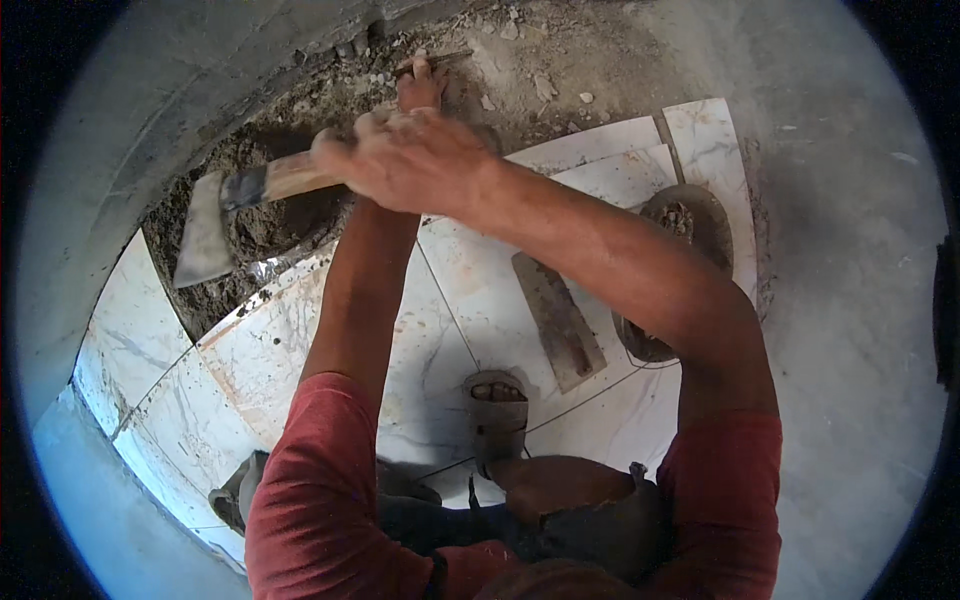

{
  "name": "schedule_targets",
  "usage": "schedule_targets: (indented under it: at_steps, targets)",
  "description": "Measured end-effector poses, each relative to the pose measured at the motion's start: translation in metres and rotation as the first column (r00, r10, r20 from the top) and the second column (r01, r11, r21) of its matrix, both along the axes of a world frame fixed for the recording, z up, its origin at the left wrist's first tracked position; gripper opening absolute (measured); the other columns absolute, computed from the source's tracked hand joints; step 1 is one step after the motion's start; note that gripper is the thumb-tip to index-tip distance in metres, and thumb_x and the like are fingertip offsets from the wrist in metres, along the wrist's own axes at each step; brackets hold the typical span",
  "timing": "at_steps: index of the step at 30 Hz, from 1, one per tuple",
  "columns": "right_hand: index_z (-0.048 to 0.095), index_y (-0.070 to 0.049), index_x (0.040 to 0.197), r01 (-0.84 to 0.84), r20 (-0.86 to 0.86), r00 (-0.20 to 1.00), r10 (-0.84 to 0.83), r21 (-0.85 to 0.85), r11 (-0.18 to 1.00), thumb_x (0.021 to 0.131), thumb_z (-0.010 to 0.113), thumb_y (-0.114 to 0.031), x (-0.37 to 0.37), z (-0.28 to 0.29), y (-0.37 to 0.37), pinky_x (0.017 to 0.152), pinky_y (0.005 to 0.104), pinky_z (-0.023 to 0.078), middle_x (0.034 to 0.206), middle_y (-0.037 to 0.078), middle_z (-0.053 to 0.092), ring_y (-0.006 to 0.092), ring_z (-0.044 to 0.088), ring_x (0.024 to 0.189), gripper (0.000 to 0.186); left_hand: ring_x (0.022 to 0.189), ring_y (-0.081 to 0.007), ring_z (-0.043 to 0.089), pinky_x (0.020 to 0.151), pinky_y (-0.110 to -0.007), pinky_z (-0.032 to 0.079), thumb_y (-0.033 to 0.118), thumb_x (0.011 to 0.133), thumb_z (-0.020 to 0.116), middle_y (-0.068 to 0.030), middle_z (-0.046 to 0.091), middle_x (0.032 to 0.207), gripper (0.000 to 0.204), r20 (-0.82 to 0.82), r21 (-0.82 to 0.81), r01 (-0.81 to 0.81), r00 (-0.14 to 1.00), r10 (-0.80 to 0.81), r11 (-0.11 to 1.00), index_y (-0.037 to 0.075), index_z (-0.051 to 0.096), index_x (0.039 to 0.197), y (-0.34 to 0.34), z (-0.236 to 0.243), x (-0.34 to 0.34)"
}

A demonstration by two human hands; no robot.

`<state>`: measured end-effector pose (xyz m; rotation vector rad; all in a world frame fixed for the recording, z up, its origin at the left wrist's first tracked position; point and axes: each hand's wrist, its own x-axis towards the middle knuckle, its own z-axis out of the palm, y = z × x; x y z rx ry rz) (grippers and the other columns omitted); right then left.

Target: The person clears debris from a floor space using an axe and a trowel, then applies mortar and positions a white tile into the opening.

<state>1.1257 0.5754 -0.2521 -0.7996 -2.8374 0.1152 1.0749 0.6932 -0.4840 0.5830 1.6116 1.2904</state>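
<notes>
My right hand (405,160) grips the wooden handle (300,172) of a tool with a wide flat steel head (203,228), held over dark wet mortar (275,225) at the left, across my left forearm. Farther back, my left hand (420,85) reaches into the rubble beside the wall, its fingers closed around what looks like a thin dark bar (455,55); its grip is partly hidden behind my right hand. A long flat metal float (555,320) lies on the white marbled tiles (440,310).
Concrete walls (120,170) curve around the left and top. Loose rubble (545,70) covers the back floor. A dark oval container (690,225) with debris is partly behind my right forearm. Cut tile pieces (705,140) lie at right, beside grey concrete (850,300). My sandalled foot (497,405) rests on the tiles.
</notes>
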Motion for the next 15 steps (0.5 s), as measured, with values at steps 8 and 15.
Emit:
schedule_targets:
  at_steps: [8, 15]
  targets:
    - [0.049, -0.001, 0.113, 0.324, 0.239, 0.931, -0.276, -0.19, 0.927, 0.089, 0.045, -0.011, 0.036, -0.004, 0.018, 0.063, 0.0474, 0.055, 0.087, 0.026, 0.063, 0.0388, 0.067, 0.075, 0.026, 0.082, -0.0235, 0.051, 0.07, -0.037, 0.044, 0.029, 0.097, 0.05, -0.006, 0.055, 0.091, 0.024, 0.263, 0.289, -0.032, 0.964, -0.048, 0.957, 0.006, 0.052, 0.101, -0.018, -0.002, 0.003]
    - [0.049, -0.002, 0.114, 0.4, 0.179, 0.915, -0.362, -0.286, 0.871, 0.087, 0.05, -0.01, 0.035, 0.005, 0.037, 0.067, 0.05, 0.052, 0.083, 0.024, 0.064, 0.0387, 0.066, 0.077, 0.028, 0.086, -0.0198, 0.054, 0.074, -0.033, 0.045, 0.028, 0.097, 0.049, -0.0058, 0.059, 0.099, 0.022, 0.408, 0.527, 0.094, 0.844, -0.349, 0.845, 0.008, 0.054, 0.103, -0.028, -0.006, 0.002]
